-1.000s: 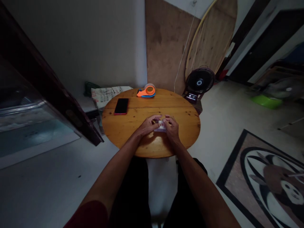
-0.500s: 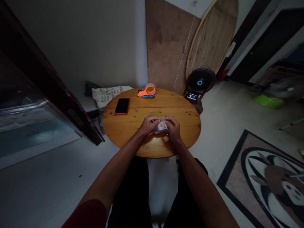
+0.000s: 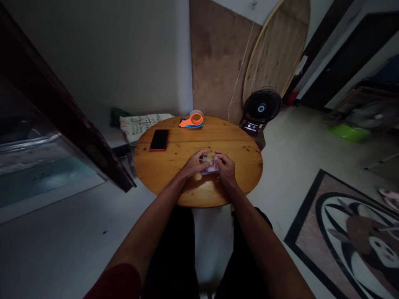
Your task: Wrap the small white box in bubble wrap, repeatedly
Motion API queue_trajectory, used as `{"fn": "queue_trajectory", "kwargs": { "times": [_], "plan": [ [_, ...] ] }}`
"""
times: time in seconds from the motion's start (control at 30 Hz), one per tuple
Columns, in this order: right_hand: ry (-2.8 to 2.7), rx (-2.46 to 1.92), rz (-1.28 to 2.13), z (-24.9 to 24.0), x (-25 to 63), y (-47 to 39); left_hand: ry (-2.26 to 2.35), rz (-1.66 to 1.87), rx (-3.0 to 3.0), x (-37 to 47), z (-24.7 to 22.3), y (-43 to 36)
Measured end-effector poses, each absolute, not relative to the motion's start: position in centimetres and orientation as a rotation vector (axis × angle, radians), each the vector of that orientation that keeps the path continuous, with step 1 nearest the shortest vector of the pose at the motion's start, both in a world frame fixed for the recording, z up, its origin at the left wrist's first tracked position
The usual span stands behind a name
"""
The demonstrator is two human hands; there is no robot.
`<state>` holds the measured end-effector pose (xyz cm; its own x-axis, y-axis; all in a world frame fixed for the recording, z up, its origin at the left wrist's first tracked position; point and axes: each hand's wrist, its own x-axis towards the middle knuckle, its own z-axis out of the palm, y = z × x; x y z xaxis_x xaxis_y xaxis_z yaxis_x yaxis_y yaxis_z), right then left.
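Pack (image 3: 211,169), small, pale and partly see-through, is between the two hands, over the near half of the round table (image 3: 246,155). The left hand (image 3: 193,165) is half curled, with its thumb and fingers bent in to grip the left side of the pack. The right hand (image 3: 226,167) is half curled too, and its bent fingers grip the right side. It is too dim and small to tell just where each tip presses, or if the pack touches the wood. A dark shadow lies by it. The pack looks smooth, so it could slip if one hand lets go too soon. If both thumbs push hard, thin sides could bend or crack. If the hands pull apart fast, it could pop open, and what is in it, if anything, could spill. The table edge is near the wrists, so a dropped bit could roll off and land on the floor (image 3: 293,145), where it would be hard to find in this weak light. The phone (image 3: 159,140) lies to the left and the orange tape tool (image 3: 188,123) is at the far edge. Both are well apart from the hands, so a bump seems less likely, unless an arm swings wide.
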<state>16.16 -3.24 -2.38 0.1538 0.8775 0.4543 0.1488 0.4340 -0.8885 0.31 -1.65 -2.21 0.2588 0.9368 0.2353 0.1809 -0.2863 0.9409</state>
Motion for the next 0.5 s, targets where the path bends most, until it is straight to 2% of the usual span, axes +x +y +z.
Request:
{"fn": "queue_trajectory", "kwargs": {
  "times": [0.3,0.5],
  "plan": [
    [-1.075,-0.977,0.879,-1.94,16.13,-3.26,0.975,0.927,1.824,0.04,-2.13,-2.12],
    [-1.049,-1.007,0.947,-1.84,16.4,-2.94,0.926,0.996,1.824,0.18,-1.35,-2.7]
  ]
}}
